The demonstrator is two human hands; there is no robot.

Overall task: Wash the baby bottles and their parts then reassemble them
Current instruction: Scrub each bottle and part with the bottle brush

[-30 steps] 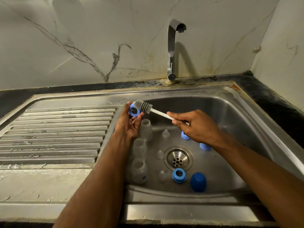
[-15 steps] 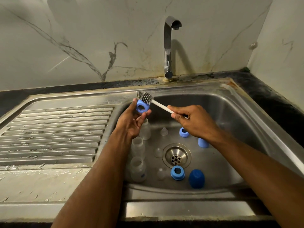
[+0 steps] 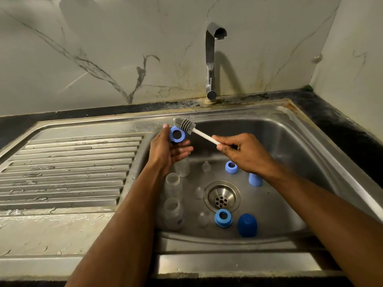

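Head view looks down on a steel sink [image 3: 294, 141] set in a dark worktop [image 3: 339, 129], with a ribbed draining board [image 3: 68, 168] at 9 o'clock and a chrome tap [image 3: 211, 59] at 12 o'clock against a marbled wall. The left hand [image 3: 165, 150] holds a blue bottle ring [image 3: 176, 134] above the basin's 10 o'clock corner — thumb on one side, fingers [image 3: 182, 151] curled under it, the ring's dark opening facing the camera. The right hand [image 3: 246, 153] grips the white handle of a bottle brush [image 3: 187, 126], fingers wrapped round the stem; the grey bristle head lies against the ring's upper right edge, pointing toward 10 o'clock.

Down in the basin, three clear bottles stand open-mouthed along the 9 o'clock wall: one [image 3: 182, 166] partly behind the left wrist, a second [image 3: 173, 184] nearer, a third [image 3: 173, 213] nearest. Three clear teats sit just beside them — one [image 3: 206, 166] at 12 o'clock of the drain [image 3: 221, 196], one [image 3: 199, 192] touching the drain's 9 o'clock rim, one [image 3: 202, 219] at 7 o'clock. A second blue ring [image 3: 231, 167] rests at 1 o'clock of the drain, partly under the right hand, and a pale blue cap [image 3: 255, 179] stands near it at 2 o'clock. A third ring [image 3: 223, 218] lies at 6 o'clock, with a darker blue cap [image 3: 247, 225] just beside it.
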